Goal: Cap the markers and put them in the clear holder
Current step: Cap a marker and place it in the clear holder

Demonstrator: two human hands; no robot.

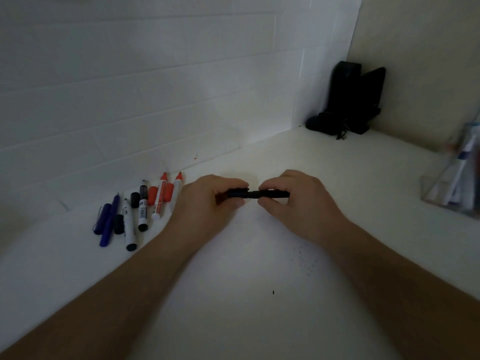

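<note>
Two bare hands are shown above a white table [246, 255], close together at the centre. A black marker [272, 194] is held level between them. Its barrel is pinched by the thumb and fingers of the right hand [301, 203], while a black cap [237, 194] is gripped by the left hand [207, 201]. Cap and barrel are seen end to end in one line; whether the cap is fully seated cannot be told.

To the left, beside the left hand, a loose group of markers and caps is laid on the table:
- Two red-tipped markers [161, 196], uncapped, with white barrels, lying side by side.
- Two red caps [152, 194], lying loose next to them.
- Two white-barrelled markers with dark ends [129, 227], tips bare.
- Two small black caps [134, 200], loose among these.
- One blue pen [108, 224], uncapped, with one blue cap [100, 219] lying beside it.

At the right edge, well apart from the group, a clear holder [431, 189] is seen. Several pens with white and blue barrels [461, 172] stand tilted inside it; the number cannot be counted through the blur.

In the far corner, against the wall, a black object [348, 97] is seen standing.
</note>
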